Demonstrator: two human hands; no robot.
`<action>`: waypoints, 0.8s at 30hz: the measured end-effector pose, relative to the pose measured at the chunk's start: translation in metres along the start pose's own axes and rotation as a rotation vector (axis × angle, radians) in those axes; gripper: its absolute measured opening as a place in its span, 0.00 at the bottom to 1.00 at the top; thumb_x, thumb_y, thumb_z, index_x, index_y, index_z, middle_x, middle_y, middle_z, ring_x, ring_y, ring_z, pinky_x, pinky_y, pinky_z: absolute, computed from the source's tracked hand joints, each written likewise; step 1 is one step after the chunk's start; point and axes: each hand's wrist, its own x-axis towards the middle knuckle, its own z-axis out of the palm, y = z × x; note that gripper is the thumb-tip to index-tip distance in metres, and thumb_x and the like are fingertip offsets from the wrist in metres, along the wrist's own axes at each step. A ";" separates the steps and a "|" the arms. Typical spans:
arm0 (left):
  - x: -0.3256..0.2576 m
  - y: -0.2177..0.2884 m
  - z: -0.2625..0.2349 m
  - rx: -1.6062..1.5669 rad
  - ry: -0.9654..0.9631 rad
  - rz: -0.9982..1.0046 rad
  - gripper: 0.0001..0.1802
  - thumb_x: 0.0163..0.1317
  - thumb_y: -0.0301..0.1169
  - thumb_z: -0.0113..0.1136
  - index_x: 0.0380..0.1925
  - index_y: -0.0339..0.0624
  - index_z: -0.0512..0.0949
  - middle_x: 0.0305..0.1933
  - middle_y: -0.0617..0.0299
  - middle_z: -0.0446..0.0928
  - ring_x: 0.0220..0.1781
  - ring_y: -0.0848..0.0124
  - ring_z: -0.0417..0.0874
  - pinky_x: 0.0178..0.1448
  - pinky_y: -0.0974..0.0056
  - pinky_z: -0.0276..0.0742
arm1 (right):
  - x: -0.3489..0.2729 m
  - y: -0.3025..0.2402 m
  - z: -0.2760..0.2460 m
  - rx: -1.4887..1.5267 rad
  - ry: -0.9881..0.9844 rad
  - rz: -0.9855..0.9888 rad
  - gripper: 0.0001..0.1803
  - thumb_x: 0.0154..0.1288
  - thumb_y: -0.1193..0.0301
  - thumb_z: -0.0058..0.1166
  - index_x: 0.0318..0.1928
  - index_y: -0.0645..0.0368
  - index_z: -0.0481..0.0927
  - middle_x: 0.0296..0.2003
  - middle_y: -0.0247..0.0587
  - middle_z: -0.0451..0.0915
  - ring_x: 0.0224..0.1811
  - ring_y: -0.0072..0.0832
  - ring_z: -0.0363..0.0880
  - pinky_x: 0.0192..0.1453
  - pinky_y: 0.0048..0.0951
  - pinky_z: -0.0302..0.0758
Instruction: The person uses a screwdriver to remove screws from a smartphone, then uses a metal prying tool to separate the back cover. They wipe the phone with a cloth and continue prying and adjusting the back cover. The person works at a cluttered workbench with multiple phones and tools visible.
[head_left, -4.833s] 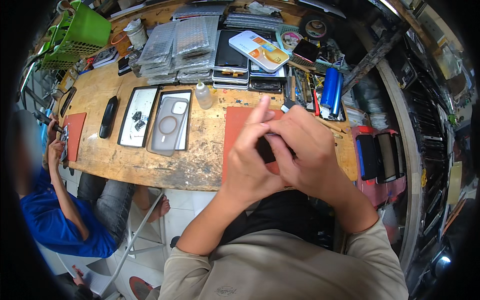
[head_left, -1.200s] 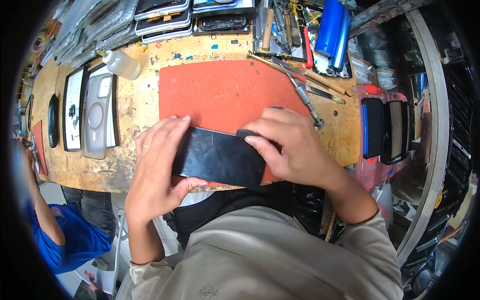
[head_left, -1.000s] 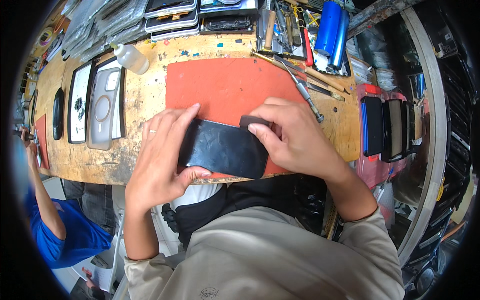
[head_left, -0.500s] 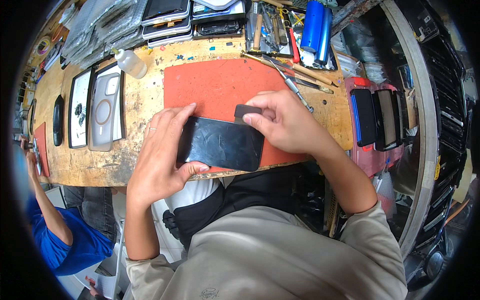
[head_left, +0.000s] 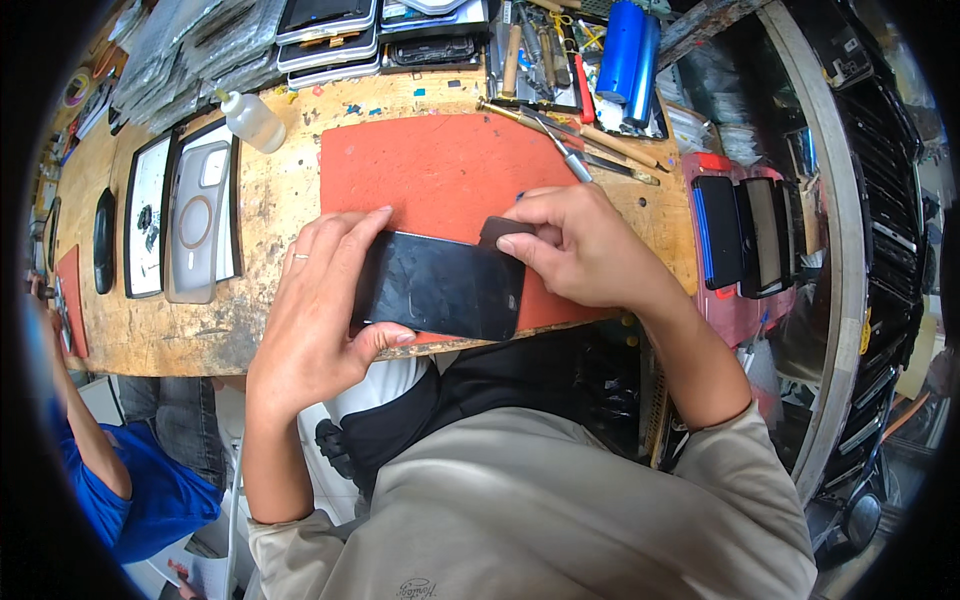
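A black smartphone (head_left: 435, 288) lies screen up across the near edge of a red mat (head_left: 420, 165). My left hand (head_left: 325, 300) grips its left end, thumb along the near side and fingers over the far side. Between the thumb and fingers of my right hand (head_left: 575, 245) is a thin dark flat piece with rounded corners (head_left: 492, 230), perhaps a pry card. Its lower edge meets the phone's far edge near the right corner. Whether it goes under the screen, I cannot tell.
Left of the mat lie a translucent phone case (head_left: 197, 225) and a squeeze bottle (head_left: 252, 121). Screwdrivers and brushes (head_left: 590, 150) rest at its upper right. Stacked phone parts (head_left: 330, 40) stand behind. Another person in a blue sleeve (head_left: 150, 490) sits at the left.
My right hand has shifted slightly right, and the dark flat piece is now tilted differently at the phone's far edge. My left hand still holds the phone in place.
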 end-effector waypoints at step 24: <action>0.001 0.001 0.001 -0.055 0.028 0.054 0.55 0.48 0.39 0.85 0.75 0.34 0.68 0.64 0.41 0.74 0.68 0.38 0.73 0.76 0.43 0.68 | 0.013 0.006 -0.006 0.307 -0.124 0.310 0.08 0.74 0.73 0.67 0.46 0.66 0.90 0.26 0.40 0.85 0.28 0.29 0.86 0.31 0.32 0.78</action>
